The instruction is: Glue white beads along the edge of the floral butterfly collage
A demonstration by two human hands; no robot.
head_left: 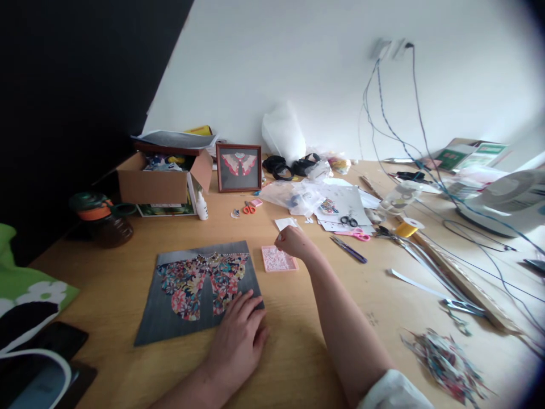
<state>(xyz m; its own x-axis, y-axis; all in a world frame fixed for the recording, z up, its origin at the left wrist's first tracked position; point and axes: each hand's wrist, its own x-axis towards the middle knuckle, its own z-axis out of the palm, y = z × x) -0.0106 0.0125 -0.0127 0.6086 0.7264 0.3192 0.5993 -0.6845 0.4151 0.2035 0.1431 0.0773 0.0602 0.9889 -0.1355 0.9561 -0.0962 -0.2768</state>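
The left hand (242,324) lies palm down, its fingers loosely extended and grasping nothing, the fingertips resting on the lower right part of a flat, dark grey rectangular cloth (206,300). This cloth lies on the pale wooden table (293,341), left of centre, bearing a multicoloured floral collar shape (187,284) with beads along its neckline. To the right, a tangled bundle of multicoloured fabric strips (449,363) lies well apart from both hands.

Farther in, the right forearm reaches forward from a white sleeve (395,392), the right hand (293,241) bent at the wrist with fingers curled inward over a shallow pink square tray (279,270) of small pale pieces, hiding its upper right corner. I cannot tell whether the fingertips pinch anything.

Purple-handled metal pliers (349,250) lie right of this hand. Beyond stand a small white plastic bottle (201,207), an open brown cardboard box (153,186) and a brown-framed pink-and-white collar (239,165).
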